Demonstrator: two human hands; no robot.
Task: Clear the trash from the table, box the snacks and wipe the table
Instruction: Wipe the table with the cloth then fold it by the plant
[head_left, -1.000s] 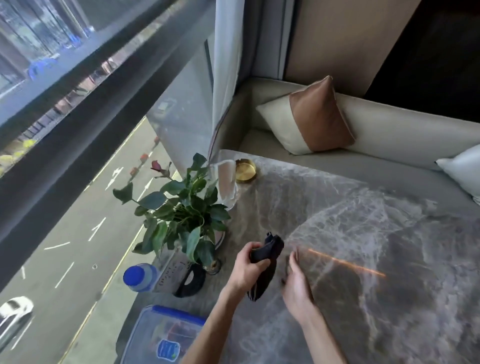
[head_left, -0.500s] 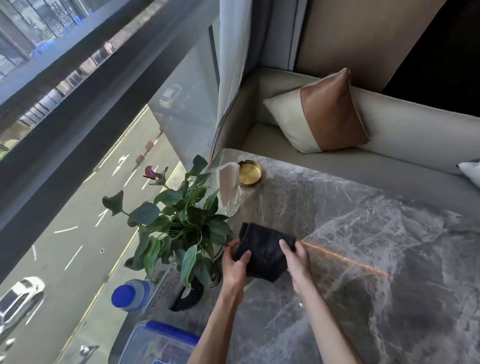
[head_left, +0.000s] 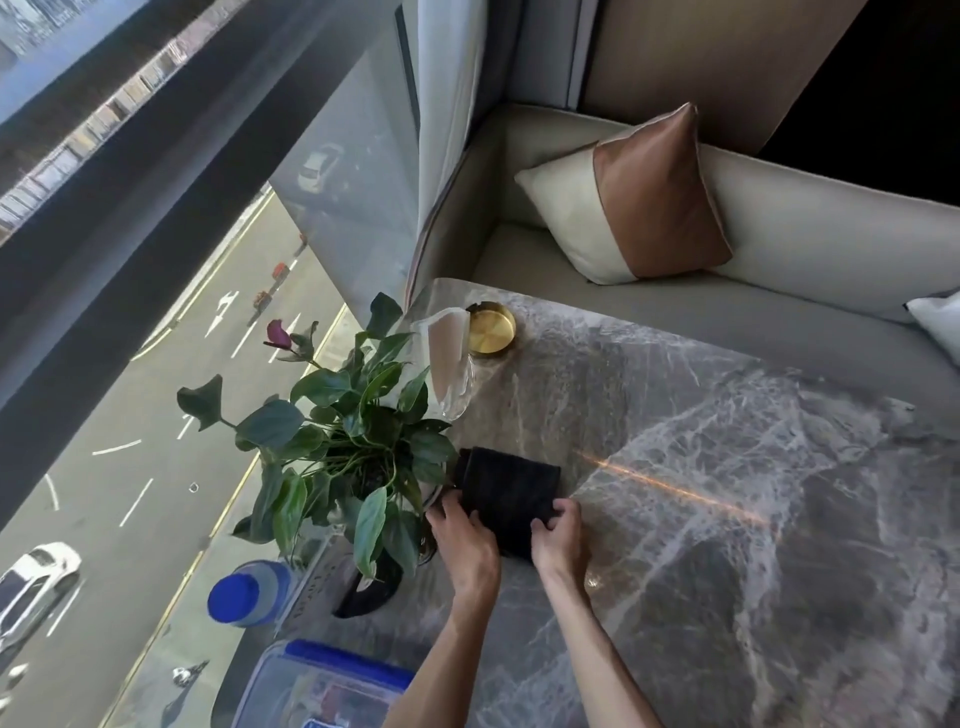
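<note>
A folded black cloth (head_left: 506, 491) lies flat on the grey marble table (head_left: 727, 519), just right of a potted plant. My left hand (head_left: 465, 545) grips the cloth's near left edge. My right hand (head_left: 558, 535) holds its near right corner, fingers curled over the fabric. A clear plastic box with a blue-rimmed lid (head_left: 324, 686) sits at the table's near left edge, with packets showing through the lid.
A leafy potted plant (head_left: 348, 447) stands left of the cloth. Behind it are a clear glass (head_left: 449, 369) and a gold round dish (head_left: 491, 330). A blue-capped bottle (head_left: 247, 600) and a black object (head_left: 369, 590) sit near the window. A beige sofa with cushions (head_left: 649, 197) borders the far side.
The cloth went from hanging bunched in my left hand to lying spread flat on the table. Both hands now hold its near edge, closer to the plant.
</note>
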